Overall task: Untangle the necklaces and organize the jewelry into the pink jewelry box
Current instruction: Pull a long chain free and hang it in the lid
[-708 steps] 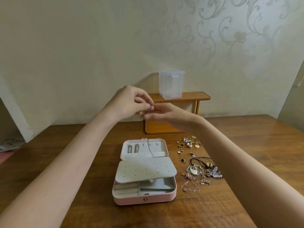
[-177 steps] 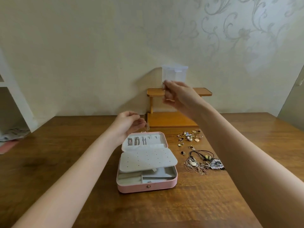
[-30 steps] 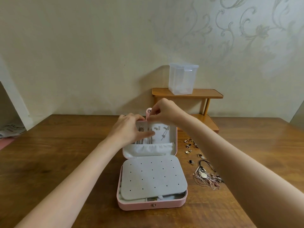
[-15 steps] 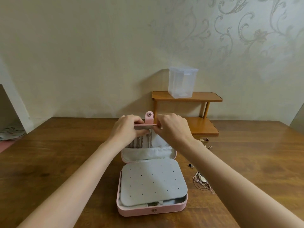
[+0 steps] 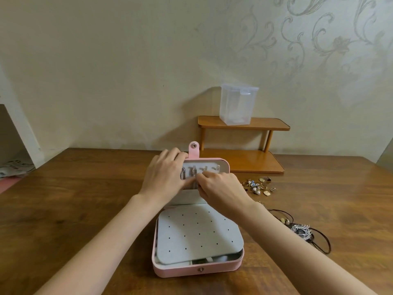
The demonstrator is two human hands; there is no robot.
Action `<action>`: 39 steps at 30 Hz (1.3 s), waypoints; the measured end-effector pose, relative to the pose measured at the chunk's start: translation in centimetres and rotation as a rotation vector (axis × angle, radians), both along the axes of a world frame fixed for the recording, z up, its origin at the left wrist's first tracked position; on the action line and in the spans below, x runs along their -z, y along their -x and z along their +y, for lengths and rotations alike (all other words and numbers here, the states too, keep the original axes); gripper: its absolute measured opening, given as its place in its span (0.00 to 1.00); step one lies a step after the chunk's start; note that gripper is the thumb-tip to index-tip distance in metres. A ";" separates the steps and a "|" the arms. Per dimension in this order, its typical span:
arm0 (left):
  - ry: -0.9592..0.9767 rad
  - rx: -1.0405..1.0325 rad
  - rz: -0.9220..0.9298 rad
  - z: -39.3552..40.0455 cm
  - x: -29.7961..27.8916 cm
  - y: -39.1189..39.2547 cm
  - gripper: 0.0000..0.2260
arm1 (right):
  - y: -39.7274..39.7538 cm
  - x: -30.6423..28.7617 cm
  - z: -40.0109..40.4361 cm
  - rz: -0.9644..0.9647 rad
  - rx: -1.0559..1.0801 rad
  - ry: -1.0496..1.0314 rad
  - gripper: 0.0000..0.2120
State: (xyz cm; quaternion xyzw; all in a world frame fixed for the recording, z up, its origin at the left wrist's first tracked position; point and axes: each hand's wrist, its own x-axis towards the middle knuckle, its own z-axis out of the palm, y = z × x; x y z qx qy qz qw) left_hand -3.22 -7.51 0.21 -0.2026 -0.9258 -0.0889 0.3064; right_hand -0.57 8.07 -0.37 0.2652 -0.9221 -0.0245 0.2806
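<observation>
Both hands work at the raised lid of the pink jewelry box (image 5: 196, 271), which sits open on the wooden table (image 5: 63, 209). Left hand (image 5: 164, 175) lies over the lid's left part, fingers fairly straight, pressing against the lining and the hanging chains (image 5: 183, 174); it curls round nothing that shows. Right hand (image 5: 221, 188) is just right of it, nearly touching, fingertips bunched at a chain near the hooks (image 5: 204, 168); looks like a pinch on a necklace, but the chain is too thin and blurred to be sure. Below both grips the grey perforated earring panel (image 5: 197, 233) covers the base tray. The pink snap tab (image 5: 194, 150) stands up just beyond the left fingers. Step in hand, as a judgement: hanging an untangled necklace on a lid hook and tidying its length toward the pocket under the hands. Task is only partly done: right of the right hand, apart from the box, lie a cluster of small earrings and charms (image 5: 258, 186), and nearer the person a black cord necklace (image 5: 314, 237) with a silver pendant piece (image 5: 302, 231). Next move probably calls for seating the chain on the hook, letting go without dragging it off, then reaching right for the next piece. Behind the grips a wooden shelf (image 5: 244, 124) carries a clear plastic container (image 5: 237, 103).
</observation>
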 end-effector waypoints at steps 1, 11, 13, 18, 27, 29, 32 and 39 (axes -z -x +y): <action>0.007 0.005 0.050 0.1 0.3 0.0 0.24 | -0.1 -0.1 0.1 0.004 -0.050 0.005 0.13; 0.067 -0.041 0.259 0.1 1.3 0.3 0.20 | -0.1 -1.3 0.2 0.055 -0.243 0.106 0.06; 0.056 -0.040 0.255 0.1 1.3 0.4 0.24 | 0.0 -1.1 0.2 0.039 -0.229 0.183 0.08; 0.017 -0.003 0.168 0.0 1.3 0.3 0.17 | 0.9 -1.2 0.0 -0.091 -0.071 0.492 0.06; -0.268 0.099 0.041 0.3 0.8 1.0 0.09 | 1.1 -1.6 -0.9 -0.182 0.268 0.526 0.14; -0.286 0.106 0.023 0.2 0.7 1.0 0.10 | 0.9 -1.8 -0.9 -0.178 0.298 0.429 0.12; -0.304 0.099 -0.021 0.2 0.3 1.1 0.11 | 0.6 -2.0 -0.1 -0.257 0.282 0.296 0.11; -0.292 0.132 -0.101 0.2 -0.2 0.8 0.14 | 0.0 -5.4 2.1 -0.379 0.266 0.159 0.06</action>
